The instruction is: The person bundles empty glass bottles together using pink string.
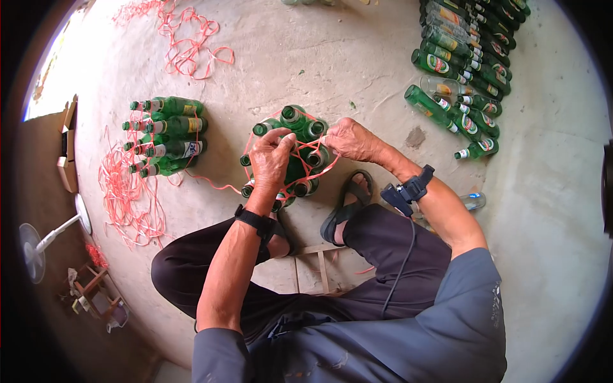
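Concrete floor, loose red string, bottle rows; left hand, right hand pinched on bundle string

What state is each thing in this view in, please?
centre bottles: upright, bunched together, strap looped around them.
red strap: wound about the bunch, held by both hands.
left hand: closed on the strap, over the bottle tops.
right hand: pinching the strap at the bunch's edge.
tied bundle: on its side, bound with strap.
loose bottles: lying flat in rows, unbound.
spare strap: tangled on the floor.
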`<state>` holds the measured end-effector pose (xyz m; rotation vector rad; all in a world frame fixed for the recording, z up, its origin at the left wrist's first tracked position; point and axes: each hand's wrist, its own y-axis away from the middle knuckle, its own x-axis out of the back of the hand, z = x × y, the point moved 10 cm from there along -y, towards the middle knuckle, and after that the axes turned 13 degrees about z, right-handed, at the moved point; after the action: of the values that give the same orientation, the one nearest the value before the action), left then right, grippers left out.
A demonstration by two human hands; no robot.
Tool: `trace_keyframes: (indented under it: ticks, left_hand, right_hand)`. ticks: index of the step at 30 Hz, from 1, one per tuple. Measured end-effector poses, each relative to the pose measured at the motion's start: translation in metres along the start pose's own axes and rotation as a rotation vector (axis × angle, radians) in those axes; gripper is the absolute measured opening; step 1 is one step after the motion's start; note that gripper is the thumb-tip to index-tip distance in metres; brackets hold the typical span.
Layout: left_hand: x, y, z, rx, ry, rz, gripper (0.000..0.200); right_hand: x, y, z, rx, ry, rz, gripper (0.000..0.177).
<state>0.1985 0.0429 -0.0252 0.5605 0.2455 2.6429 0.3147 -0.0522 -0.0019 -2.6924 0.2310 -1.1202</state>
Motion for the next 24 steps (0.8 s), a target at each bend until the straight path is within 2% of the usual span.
trace_keyframes:
  ticks: [1, 4, 5, 7, 8, 10, 11, 14, 16, 18, 19, 24]
  left_hand:
    - [0.000, -0.001, -0.004, 0.004, 0.008, 0.002, 0.017]
    - [-0.005, -0.001, -0.012, 0.037, 0.066, -0.015, 0.017]
    - [-0.003, 0.000, -0.011, 0.004, 0.019, 0.009, 0.017]
    - [-0.001, -0.002, -0.006, -0.047, -0.021, 0.044, 0.017]
    - [-0.001, -0.003, -0.009, -0.062, -0.014, 0.056, 0.017]
    - [0.002, -0.002, -0.009, -0.081, -0.037, 0.088, 0.017]
    - [0.002, -0.002, -0.009, -0.107, -0.066, 0.080, 0.016]
    - [0.002, -0.002, -0.007, -0.145, -0.100, 0.094, 0.015]
    - [0.007, 0.002, 0.001, -0.233, -0.145, 0.156, 0.014]
    - [0.007, 0.003, 0.001, -0.212, -0.150, 0.150, 0.013]
    - [0.009, 0.006, 0.007, -0.255, -0.165, 0.177, 0.011]
    - [0.003, 0.011, 0.031, -0.355, -0.193, 0.168, 0.011]
  right_hand:
    - [-0.004, 0.000, -0.009, 0.153, 0.164, -0.015, 0.024]
    - [-0.004, -0.008, -0.024, 0.274, 0.300, -0.003, 0.024]
    - [-0.008, -0.011, -0.027, 0.276, 0.300, -0.012, 0.024]
    - [-0.025, -0.019, -0.023, 0.295, 0.437, -0.194, 0.022]
    - [-0.022, -0.027, -0.024, 0.309, 0.454, -0.189, 0.022]
    - [-0.013, -0.039, -0.025, 0.087, 0.159, -0.225, 0.022]
    - [-0.010, -0.032, 0.007, -0.485, -0.208, -0.193, 0.024]
    - [-0.010, -0.048, -0.011, -0.342, -0.150, -0.275, 0.028]
    - [-0.012, -0.058, -0.006, -0.377, -0.144, -0.304, 0.026]
    - [-0.022, -0.059, 0.000, -0.435, -0.198, -0.491, 0.024]
    - [-0.016, -0.065, -0.004, -0.389, -0.190, -0.513, 0.021]
    - [-0.016, -0.087, 0.012, -0.186, -0.037, -0.425, 0.021]
